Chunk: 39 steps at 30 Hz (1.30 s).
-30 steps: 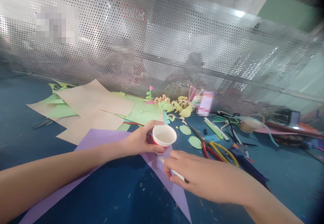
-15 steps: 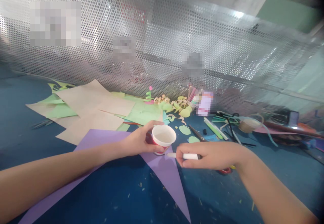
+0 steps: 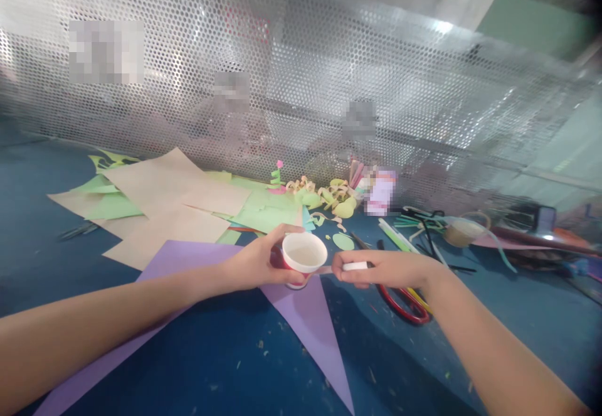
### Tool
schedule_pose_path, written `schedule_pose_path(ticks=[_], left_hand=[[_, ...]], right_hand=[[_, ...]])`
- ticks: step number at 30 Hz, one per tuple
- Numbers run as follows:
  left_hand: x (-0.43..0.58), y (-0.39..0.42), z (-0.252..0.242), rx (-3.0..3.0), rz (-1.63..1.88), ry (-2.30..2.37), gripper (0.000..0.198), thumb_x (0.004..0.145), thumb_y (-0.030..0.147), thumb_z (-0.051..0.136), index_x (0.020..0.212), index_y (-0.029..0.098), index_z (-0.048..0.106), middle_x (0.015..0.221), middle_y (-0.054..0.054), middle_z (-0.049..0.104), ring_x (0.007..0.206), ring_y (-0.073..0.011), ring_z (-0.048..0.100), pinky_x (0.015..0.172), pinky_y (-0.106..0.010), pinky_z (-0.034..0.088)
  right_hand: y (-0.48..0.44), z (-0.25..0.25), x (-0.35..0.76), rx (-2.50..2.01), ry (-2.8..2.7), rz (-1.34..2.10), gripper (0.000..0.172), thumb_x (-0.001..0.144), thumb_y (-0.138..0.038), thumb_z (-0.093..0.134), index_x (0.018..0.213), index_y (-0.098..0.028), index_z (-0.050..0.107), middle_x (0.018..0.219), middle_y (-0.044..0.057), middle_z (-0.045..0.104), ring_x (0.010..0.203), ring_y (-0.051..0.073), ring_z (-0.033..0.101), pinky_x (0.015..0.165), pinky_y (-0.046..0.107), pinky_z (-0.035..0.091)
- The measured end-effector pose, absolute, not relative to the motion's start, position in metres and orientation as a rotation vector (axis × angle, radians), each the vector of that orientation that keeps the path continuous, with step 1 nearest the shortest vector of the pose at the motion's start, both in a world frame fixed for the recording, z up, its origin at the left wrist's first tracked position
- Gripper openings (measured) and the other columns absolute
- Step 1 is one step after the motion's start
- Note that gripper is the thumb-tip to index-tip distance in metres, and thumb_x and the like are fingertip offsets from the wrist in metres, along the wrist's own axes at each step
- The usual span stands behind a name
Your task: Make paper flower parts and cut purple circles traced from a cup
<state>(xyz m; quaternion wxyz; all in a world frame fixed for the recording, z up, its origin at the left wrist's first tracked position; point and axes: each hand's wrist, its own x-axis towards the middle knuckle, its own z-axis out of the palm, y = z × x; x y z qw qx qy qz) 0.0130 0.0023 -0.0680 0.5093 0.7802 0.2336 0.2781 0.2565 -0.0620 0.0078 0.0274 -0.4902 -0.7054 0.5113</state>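
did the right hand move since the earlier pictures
Yes, the right hand has moved forward and rightward, past the right edge of the purple paper.

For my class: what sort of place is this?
Probably a dark-blue craft worktable, though the room is unclear: on it lie a flat purple paper sheet, scissors with a red handle and a pale-green oval paper cutout.

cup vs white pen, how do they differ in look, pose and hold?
Look: the cup is wide and open-mouthed, white and red; the pen is slim, white with a dark end.
Pose: the cup is upright; the pen points sideways toward it.
Hold: left hand on the cup, right hand on the pen.
Shared: both are partly white.
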Motion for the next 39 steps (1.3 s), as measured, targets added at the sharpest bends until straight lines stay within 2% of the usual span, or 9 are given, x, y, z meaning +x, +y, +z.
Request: schedule_pose_path(ticks=[4,7,12,15,18,21,26,39], left_hand=[[0.013,0.003,-0.068,1.894,0.656,0.552,0.069,0.064,0.033,0.074,0.123,0.025,0.039,0.100,-0.005,0.062,0.095,-0.0224,0.059,0.081,-0.037,0.047],[0.015,0.003,-0.067,1.918,0.668,0.558,0.070,0.064,0.033,0.075,0.123,0.024,0.039,0.103,-0.006,0.062,0.097,-0.0226,0.059,0.083,-0.037,0.047],[0.018,0.001,-0.064,1.930,0.655,0.567,0.068,0.066,0.034,0.073,0.123,0.025,0.038,0.106,-0.006,0.061,0.100,-0.0226,0.057,0.084,-0.036,0.047],[0.020,0.000,-0.064,1.950,0.644,0.574,0.068,0.066,0.034,0.073,0.124,0.026,0.037,0.109,-0.006,0.061,0.101,-0.0226,0.057,0.084,-0.035,0.047],[0.021,0.001,-0.065,1.990,0.664,0.575,0.067,0.067,0.034,0.073,0.124,0.027,0.038,0.115,-0.006,0.058,0.103,-0.0225,0.056,0.084,-0.035,0.047],[0.023,0.002,-0.067,2.016,0.677,0.576,0.066,0.067,0.035,0.072,0.123,0.026,0.038,0.120,-0.007,0.055,0.104,-0.0226,0.055,0.085,-0.035,0.046],[0.024,0.003,-0.068,2.035,0.688,0.594,0.068,0.066,0.036,0.073,0.124,0.026,0.038,0.120,-0.007,0.056,0.104,-0.0224,0.055,0.088,-0.035,0.045],[0.023,0.002,-0.065,2.079,0.679,0.591,0.066,0.067,0.038,0.072,0.123,0.026,0.038,0.119,-0.006,0.056,0.105,-0.0216,0.055,0.089,-0.034,0.044]], right_hand=[[-0.061,0.003,0.257,-1.513,-2.122,1.545,0.025,0.084,-0.047,0.050,0.090,-0.023,0.054,0.075,-0.003,0.043,0.068,0.011,0.039,0.068,0.026,0.033],[-0.058,-0.002,0.257,-1.443,-1.949,1.603,0.028,0.084,-0.048,0.050,0.084,-0.020,0.054,0.072,-0.003,0.040,0.062,0.009,0.035,0.059,0.023,0.031],[-0.051,-0.011,0.263,-1.361,-1.745,1.444,0.039,0.085,-0.049,0.046,0.069,-0.014,0.055,0.054,-0.008,0.027,0.047,0.006,0.020,0.045,0.020,0.016],[-0.043,-0.025,0.266,-1.316,-1.526,1.321,0.034,0.085,-0.043,0.044,0.069,-0.015,0.054,0.043,-0.010,0.021,0.040,0.005,0.014,0.041,0.021,0.011],[-0.036,-0.046,0.262,-1.260,-1.411,1.273,0.026,0.083,-0.038,0.045,0.064,-0.020,0.043,0.037,-0.011,0.023,0.035,0.006,0.015,0.037,0.021,0.011],[-0.033,-0.061,0.254,-1.231,-1.381,1.201,0.030,0.080,-0.040,0.051,0.062,-0.022,0.036,0.037,-0.011,0.024,0.033,0.005,0.018,0.036,0.021,0.013],[-0.034,-0.072,0.243,-1.197,-1.383,1.142,0.031,0.080,-0.037,0.054,0.061,-0.021,0.034,0.041,-0.011,0.027,0.034,0.004,0.024,0.038,0.021,0.015],[-0.031,-0.082,0.244,-1.175,-1.405,1.127,0.026,0.084,-0.035,0.047,0.064,-0.021,0.037,0.038,-0.012,0.029,0.034,0.005,0.023,0.038,0.020,0.015]])
